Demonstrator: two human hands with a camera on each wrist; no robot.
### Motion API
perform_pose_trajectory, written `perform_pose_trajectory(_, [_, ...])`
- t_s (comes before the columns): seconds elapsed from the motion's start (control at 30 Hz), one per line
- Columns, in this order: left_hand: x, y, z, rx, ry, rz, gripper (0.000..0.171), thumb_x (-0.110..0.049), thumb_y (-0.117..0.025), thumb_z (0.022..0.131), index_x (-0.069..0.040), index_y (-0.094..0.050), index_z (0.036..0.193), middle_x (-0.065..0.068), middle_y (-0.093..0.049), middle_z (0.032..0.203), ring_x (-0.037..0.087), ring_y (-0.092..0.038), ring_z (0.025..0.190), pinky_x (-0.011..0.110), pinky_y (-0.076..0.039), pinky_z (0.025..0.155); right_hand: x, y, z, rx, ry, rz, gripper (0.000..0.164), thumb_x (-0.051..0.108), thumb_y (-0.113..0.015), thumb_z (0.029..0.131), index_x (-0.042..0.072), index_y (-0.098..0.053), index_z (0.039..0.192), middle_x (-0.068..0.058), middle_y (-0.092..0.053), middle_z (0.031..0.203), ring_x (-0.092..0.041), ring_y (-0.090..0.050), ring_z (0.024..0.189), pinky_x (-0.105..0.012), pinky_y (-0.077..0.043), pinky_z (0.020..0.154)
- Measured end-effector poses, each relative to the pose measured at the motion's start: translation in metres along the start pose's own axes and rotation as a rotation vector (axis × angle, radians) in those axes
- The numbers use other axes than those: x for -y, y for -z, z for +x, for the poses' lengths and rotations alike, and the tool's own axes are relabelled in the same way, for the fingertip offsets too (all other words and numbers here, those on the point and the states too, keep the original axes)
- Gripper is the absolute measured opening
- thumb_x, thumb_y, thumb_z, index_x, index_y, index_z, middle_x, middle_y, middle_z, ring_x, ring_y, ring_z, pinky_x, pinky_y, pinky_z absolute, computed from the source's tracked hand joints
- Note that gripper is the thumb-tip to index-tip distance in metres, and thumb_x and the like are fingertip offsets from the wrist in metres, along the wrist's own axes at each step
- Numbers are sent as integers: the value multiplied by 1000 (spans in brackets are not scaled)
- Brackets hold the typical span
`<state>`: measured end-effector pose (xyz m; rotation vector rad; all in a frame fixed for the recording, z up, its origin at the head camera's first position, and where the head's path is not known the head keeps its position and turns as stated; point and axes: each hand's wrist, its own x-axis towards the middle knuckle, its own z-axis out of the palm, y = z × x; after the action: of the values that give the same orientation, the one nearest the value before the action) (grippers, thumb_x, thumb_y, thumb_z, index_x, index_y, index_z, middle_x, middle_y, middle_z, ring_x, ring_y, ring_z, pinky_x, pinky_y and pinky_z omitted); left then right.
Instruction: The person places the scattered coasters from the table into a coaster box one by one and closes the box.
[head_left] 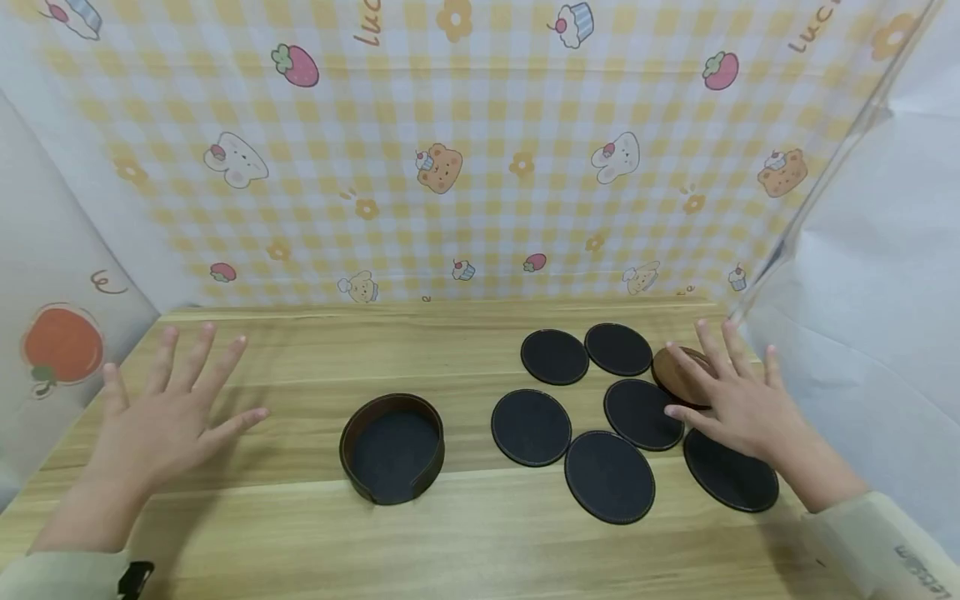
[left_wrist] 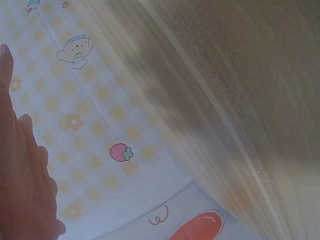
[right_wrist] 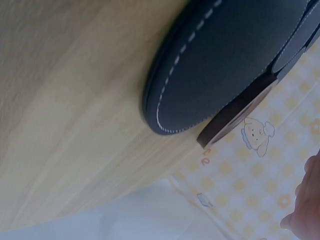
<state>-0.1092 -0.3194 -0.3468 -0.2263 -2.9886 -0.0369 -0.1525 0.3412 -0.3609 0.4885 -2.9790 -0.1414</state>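
Observation:
Fingers spread wide, my left hand (head_left: 161, 425) hovers over the left side of the table, holding nothing. My right hand (head_left: 742, 404) is likewise spread, palm down, over the coasters at the right, and holds nothing. Under it lies a brown round coaster (head_left: 671, 375), partly covered by the fingers. A black coaster (head_left: 731, 479) with pale edge stitching lies below that wrist, and another black coaster (head_left: 637, 414) reaches under the thumb tip. The right wrist view shows a black stitched coaster (right_wrist: 220, 60) up close. Between the hands stands a round black coaster holder (head_left: 393, 454) with a front notch.
More black coasters lie flat right of the holder: one coaster (head_left: 531, 427) nearest it, one (head_left: 610, 477) toward the front, and a pair behind, including the far-left coaster (head_left: 555, 357). A checked cloth (head_left: 487, 208) hangs behind the wooden table (head_left: 300, 533); white sheeting (head_left: 885, 333) flanks it.

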Motion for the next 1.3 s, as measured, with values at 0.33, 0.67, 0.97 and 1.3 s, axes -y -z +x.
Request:
perform_pose_trajectory(0.33, [-3,1,-5,-6,-17,-1,93,-66,-51,92,-33,4,160,-3,24,164,27,34,147,69,34,96,6,-3,0,-43,32,42,86,64,-56,91,31,-16,160,-8,12,168,-33,21,153,-79,8,108])
perform_pose_trajectory(0.67, [-13,3,-13,-1,-32,6,94,-66,-52,92,-34,5,159,-2,22,165,27,34,147,68,34,97,17,-9,4,-51,71,52,86,64,-56,91,32,-16,160,-10,7,168,-32,19,153,-79,4,110])
perform_pose_trajectory(0.97, [-22,1,-17,-23,-57,11,94,-67,-55,90,-35,0,160,-1,16,166,26,31,149,63,36,100,32,-10,9,-50,95,35,87,66,-58,89,33,-18,159,-10,3,169,-32,16,154,-77,-2,112])
perform_pose_trajectory(1.3, [-35,-3,-18,-27,-109,-8,96,-66,-57,90,-33,0,160,-3,12,167,24,28,151,67,31,102,49,-8,18,-22,167,32,86,67,-55,91,32,-17,159,-8,7,169,-32,14,155,-78,-10,111])
